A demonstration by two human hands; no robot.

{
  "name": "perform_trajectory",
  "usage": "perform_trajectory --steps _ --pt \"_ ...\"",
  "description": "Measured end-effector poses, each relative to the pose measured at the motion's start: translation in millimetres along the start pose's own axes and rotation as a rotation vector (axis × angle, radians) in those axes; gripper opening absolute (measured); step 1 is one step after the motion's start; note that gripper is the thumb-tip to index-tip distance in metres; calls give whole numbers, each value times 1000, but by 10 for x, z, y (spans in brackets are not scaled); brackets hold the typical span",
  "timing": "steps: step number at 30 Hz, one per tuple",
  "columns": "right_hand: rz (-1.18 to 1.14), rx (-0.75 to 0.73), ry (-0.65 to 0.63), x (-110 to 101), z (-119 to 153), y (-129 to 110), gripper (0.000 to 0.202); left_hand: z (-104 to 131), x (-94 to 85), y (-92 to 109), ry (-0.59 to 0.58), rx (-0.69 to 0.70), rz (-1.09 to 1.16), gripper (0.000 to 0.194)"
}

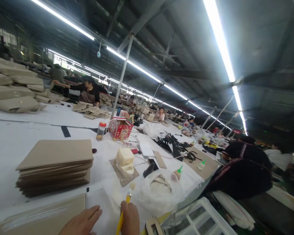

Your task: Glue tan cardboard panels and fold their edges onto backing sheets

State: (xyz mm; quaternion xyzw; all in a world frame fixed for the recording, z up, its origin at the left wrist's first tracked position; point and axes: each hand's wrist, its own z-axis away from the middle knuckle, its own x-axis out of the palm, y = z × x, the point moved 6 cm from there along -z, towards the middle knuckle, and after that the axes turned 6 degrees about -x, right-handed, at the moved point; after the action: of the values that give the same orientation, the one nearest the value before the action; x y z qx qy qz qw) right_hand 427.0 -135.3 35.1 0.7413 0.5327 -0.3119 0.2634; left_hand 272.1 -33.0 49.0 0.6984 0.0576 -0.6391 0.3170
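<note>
My right hand [130, 218] is closed around a yellow-handled brush [120, 222], its pale bristles pointing up and away. Fingers apart, my left hand [82, 222] rests at the near edge of a beige panel [46, 215] that has shiny wet-looking streaks. Behind the panel stands a tall stack of beige sheets [56, 155]. Beyond the brush tip, a cream-coloured block-like container [124, 160] sits on a small brown board [135, 174]. To the right of it lies a clear plastic bag [147, 194] with beige material inside.
A red patterned box [120, 129] and a red-lidded jar [101, 131] stand further back. Green-tipped bottles [178, 172] and black strips [170, 143] lie to the right. A divided plastic tray [201, 218] is near right. A person in dark clothes [245, 163] leans at the right edge.
</note>
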Motion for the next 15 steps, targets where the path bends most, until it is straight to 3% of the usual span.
perform_trajectory --steps 4,7,9,12,15 --pt "-69 -91 -14 -300 -168 -134 17 -291 -264 393 90 21 -14 70" --pt "-119 -109 16 -462 -233 -189 16 -476 -328 570 114 104 7 45" --pt "-155 -49 49 -559 -262 -150 13 -545 -347 585 93 116 44 23" --pt "-335 58 74 -705 -314 -52 9 -575 -424 497 69 73 158 17" --pt "-556 71 27 -807 -404 -43 42 -552 -530 384 36 5 299 18"
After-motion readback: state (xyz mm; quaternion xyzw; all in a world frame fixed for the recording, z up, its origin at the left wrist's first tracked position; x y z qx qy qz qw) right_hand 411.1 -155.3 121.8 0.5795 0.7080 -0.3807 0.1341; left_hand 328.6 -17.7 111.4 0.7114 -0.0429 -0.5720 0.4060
